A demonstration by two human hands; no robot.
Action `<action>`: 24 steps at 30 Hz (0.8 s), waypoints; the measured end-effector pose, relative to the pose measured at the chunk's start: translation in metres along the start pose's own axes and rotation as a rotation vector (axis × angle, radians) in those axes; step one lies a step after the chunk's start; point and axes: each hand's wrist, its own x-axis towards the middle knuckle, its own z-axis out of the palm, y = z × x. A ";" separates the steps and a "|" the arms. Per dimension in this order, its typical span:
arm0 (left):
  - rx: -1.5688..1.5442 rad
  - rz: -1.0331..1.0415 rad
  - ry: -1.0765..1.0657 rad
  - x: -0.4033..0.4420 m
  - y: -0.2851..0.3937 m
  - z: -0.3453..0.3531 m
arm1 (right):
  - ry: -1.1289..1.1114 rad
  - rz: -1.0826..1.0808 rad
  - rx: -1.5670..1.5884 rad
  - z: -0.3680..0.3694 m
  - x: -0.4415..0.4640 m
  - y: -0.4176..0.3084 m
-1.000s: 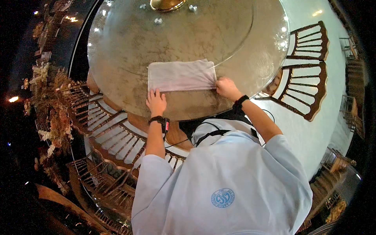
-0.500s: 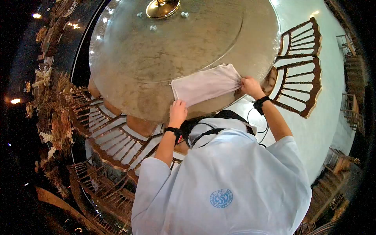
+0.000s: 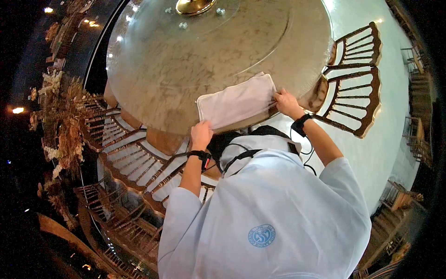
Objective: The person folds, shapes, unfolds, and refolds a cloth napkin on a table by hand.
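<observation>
A pale pinkish cloth [image 3: 237,102], spread as a folded rectangle, lies at the near edge of the round glass-topped table [image 3: 186,111]. My left hand [image 3: 201,135] is closed on its near left corner. At the cloth's right end, my right hand [image 3: 287,103] pinches the edge, where small creases gather. Both hands wear dark bands at the wrist. The fingertips are partly hidden by the backs of the hands.
A gold-coloured base [image 3: 195,6] with small clear knobs around it stands at the table's far middle. Wooden spindle-back chairs [image 3: 353,93] flank the right side, and more chairs [image 3: 134,162] stand at the lower left. Dried flowers [image 3: 60,125] line the left.
Both hands have shifted slightly left with the cloth. Its right end looks flatter and less bunched than before. The view has moved a little.
</observation>
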 end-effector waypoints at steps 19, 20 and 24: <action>-0.320 -0.037 -0.405 -0.012 -0.021 -0.010 | -0.275 -0.311 -0.129 -0.052 0.001 -0.025; -0.460 -0.006 -0.517 -0.007 -0.029 -0.013 | -0.275 -0.311 -0.128 -0.051 0.007 -0.021; -0.489 -0.063 -0.149 0.003 -0.033 -0.026 | -0.062 -0.120 0.119 -0.046 0.033 -0.009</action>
